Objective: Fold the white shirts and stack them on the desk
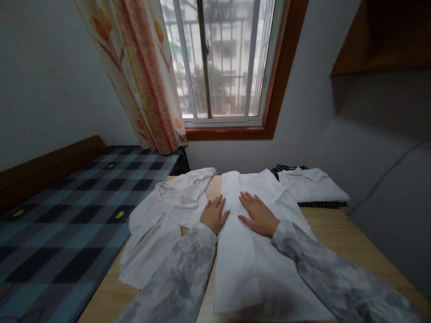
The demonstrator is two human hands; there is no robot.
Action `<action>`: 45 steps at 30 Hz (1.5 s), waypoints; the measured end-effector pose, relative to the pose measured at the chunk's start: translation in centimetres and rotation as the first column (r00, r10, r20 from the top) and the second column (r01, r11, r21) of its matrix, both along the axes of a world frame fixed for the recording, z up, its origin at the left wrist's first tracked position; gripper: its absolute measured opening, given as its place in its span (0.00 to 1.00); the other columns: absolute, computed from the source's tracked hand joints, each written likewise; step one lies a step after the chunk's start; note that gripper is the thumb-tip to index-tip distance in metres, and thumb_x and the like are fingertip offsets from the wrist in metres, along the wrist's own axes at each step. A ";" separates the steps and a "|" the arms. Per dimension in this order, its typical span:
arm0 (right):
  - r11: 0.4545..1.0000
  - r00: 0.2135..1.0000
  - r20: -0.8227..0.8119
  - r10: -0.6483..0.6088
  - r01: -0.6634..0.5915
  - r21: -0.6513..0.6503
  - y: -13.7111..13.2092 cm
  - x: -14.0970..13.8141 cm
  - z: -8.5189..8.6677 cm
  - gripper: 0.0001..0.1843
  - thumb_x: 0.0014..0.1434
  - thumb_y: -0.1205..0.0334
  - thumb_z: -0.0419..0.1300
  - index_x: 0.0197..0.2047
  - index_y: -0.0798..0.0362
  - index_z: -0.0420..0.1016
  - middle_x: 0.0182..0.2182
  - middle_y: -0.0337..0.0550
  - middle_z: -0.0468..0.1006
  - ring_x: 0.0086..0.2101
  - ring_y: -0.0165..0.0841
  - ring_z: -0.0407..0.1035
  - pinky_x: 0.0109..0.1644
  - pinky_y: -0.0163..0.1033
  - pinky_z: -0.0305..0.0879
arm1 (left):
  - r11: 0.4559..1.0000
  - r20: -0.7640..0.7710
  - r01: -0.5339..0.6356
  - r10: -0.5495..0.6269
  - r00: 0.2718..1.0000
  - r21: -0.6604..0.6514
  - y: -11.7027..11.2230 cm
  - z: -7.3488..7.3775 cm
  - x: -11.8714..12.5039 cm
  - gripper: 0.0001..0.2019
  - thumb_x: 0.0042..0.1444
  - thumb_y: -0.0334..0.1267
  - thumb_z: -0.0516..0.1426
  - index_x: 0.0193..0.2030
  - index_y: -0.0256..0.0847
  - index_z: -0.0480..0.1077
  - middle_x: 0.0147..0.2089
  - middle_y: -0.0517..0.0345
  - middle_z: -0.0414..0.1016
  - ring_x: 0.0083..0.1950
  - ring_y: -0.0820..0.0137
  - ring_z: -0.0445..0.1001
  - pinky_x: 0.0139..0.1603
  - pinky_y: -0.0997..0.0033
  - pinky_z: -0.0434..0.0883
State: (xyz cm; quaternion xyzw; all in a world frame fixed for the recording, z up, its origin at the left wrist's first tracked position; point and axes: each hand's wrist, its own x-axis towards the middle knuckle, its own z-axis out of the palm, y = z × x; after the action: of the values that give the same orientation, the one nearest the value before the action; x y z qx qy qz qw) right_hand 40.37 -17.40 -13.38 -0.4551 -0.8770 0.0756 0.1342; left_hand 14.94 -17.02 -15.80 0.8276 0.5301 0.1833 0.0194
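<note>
A white shirt (239,255) lies spread on the wooden table in front of me, its left side folded inward in a long straight strip. My left hand (214,214) rests flat at the shirt's left edge, fingers stretched out. Palm down on the upper middle of the same shirt is my right hand (257,213), its fingers extended and holding nothing. Beside my left hand lies a second white garment (182,197), loosely crumpled, with a sleeve trailing toward me.
Folded white clothes (313,184) sit on black-and-white striped fabric (323,204) at the back right of the table (340,242). A bed with a checked cover (77,211) stands at left. Behind are a curtain (144,76) and a window (229,67); a wooden cabinet (387,54) hangs upper right.
</note>
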 end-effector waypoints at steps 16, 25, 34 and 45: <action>0.995 0.998 -0.057 0.019 -0.024 -0.093 -8.4 1.3 -0.9 0.46 0.74 0.37 0.51 0.84 0.50 0.42 0.80 0.50 0.44 0.78 0.47 0.41 0.80 0.58 0.43 | 0.861 -0.017 0.500 -0.504 0.864 -0.093 -6.8 2.2 -1.4 0.68 0.42 0.78 0.66 0.82 0.39 0.51 0.81 0.32 0.52 0.81 0.40 0.53 0.80 0.34 0.51; 0.996 0.998 -0.002 -0.067 0.067 -0.050 -10.1 6.4 -1.8 0.42 0.75 0.37 0.49 0.82 0.50 0.49 0.80 0.49 0.49 0.77 0.45 0.46 0.80 0.58 0.44 | 0.788 0.074 0.607 -0.603 0.795 -0.100 -8.7 2.3 -2.1 0.64 0.40 0.75 0.69 0.80 0.49 0.56 0.81 0.39 0.56 0.78 0.41 0.59 0.79 0.35 0.52; 0.913 0.928 -0.114 -0.356 0.371 0.172 -13.1 14.1 -4.4 0.39 0.71 0.40 0.55 0.77 0.53 0.60 0.75 0.57 0.61 0.73 0.51 0.56 0.77 0.62 0.53 | 0.937 0.383 -0.219 0.314 0.869 -0.271 1.0 3.3 -0.3 0.26 0.62 0.54 0.64 0.59 0.38 0.71 0.54 0.44 0.80 0.49 0.61 0.80 0.53 0.60 0.76; 0.826 0.834 -0.127 -0.538 0.551 0.118 -11.8 18.7 -5.4 0.41 0.65 0.33 0.57 0.69 0.55 0.67 0.68 0.61 0.72 0.66 0.54 0.67 0.72 0.61 0.61 | 0.844 0.063 -0.354 0.411 0.909 -0.403 3.1 3.9 2.0 0.13 0.61 0.45 0.64 0.31 0.43 0.68 0.35 0.55 0.79 0.43 0.61 0.79 0.40 0.69 0.68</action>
State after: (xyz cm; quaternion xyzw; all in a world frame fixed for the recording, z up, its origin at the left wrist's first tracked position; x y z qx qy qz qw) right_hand 59.11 -29.20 -18.76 -0.6711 -0.7071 -0.0116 0.2225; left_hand 16.98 -13.90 -11.90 0.6693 0.7071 0.1369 0.1825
